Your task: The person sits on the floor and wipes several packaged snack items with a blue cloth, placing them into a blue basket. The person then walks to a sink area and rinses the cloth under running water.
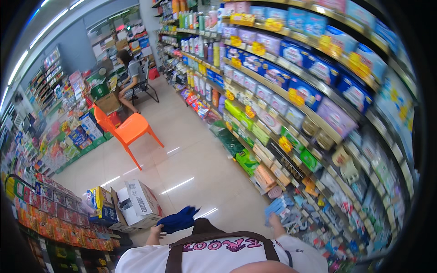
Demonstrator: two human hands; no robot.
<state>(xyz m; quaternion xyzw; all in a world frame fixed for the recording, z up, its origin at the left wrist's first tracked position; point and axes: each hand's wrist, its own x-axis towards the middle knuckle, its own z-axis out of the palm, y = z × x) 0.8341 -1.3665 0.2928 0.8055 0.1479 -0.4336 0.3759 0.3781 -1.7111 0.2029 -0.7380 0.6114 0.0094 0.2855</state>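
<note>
My left hand (pixel 156 232) is at the lower left of the view, closed on a dark blue cloth (pixel 179 220) that hangs out to the right over the floor. At the lower right, my right hand (pixel 274 220) is at the light blue packaged goods (pixel 278 207) by the lower shelves; its fingers are partly hidden, and I cannot tell whether it grips them. A dark brown apron (pixel 205 228) over a white shirt lies between the arms.
Stocked shelves (pixel 290 71) line the right side. An orange plastic chair (pixel 131 129) stands on the tiled floor. An open cardboard box (pixel 145 204) and a yellow-blue carton (pixel 100 204) are near my left arm, beside hanging snack packets (pixel 65 225). A person (pixel 131 73) sits farther back.
</note>
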